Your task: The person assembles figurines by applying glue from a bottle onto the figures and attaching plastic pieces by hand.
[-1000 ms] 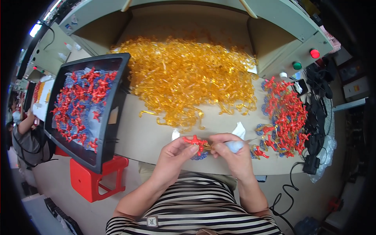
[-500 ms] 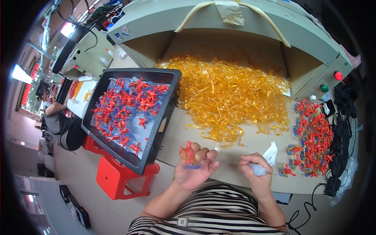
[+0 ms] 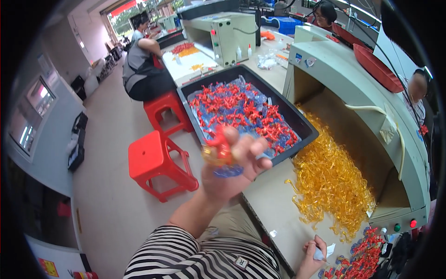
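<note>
Roughly at one o'clock from the centre, a black tray (image 3: 289,109) holds a heap of red-and-blue figures (image 3: 227,102) on a pale liner. Overlapping its near edge in view, the left hand (image 3: 239,162) is half curled and blurred, outer fingers loose and apart, with one red figure (image 3: 222,149) held on its thumb side; amber parts and a blue base show on it. At five o'clock the right hand (image 3: 312,258) is closed around a small pale bottle (image 3: 318,254), beside a white scrap of paper (image 3: 330,250).

Amber pieces (image 3: 330,172) spread over the pale bench (image 3: 272,195) between three and four o'clock, partly inside a grey-green hood (image 3: 344,74). More red figures (image 3: 367,255) lie between four and five. Another bench stands at twelve, bearing upright bottles (image 3: 239,52); grey floor (image 3: 109,186) fills the nine o'clock side.

Counted: one tray, one figure in hand, two upright bottles at twelve, two red stools (image 3: 151,156) between eight and ten, and at least three other people (image 3: 141,60), near half past ten, one and half past two. The heaped figures and amber pieces are too tangled to count.
</note>
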The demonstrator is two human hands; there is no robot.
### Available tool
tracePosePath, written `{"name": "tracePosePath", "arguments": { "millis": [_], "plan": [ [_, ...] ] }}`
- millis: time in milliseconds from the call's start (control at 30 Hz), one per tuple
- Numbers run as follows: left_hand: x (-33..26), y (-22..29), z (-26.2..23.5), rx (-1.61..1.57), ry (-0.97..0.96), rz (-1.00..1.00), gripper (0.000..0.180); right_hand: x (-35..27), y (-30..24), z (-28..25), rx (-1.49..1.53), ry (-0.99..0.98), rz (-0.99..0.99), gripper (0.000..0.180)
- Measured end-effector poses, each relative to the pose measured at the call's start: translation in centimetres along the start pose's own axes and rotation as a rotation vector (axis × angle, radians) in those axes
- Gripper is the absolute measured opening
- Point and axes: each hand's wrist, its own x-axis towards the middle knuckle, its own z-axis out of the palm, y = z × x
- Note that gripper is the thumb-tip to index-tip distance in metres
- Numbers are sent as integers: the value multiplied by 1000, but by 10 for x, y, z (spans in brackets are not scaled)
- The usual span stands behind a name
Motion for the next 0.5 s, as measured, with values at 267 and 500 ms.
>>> {"name": "tracePosePath", "arguments": {
  "millis": [267,500],
  "plan": [
    [-1,38,-1,147,-52,224,39,-1,-25,10,-6,-52,-61,23],
    [20,74,-17,1156,565,801,21,0,-24,9,26,-35,-14,17]
  ]
}}
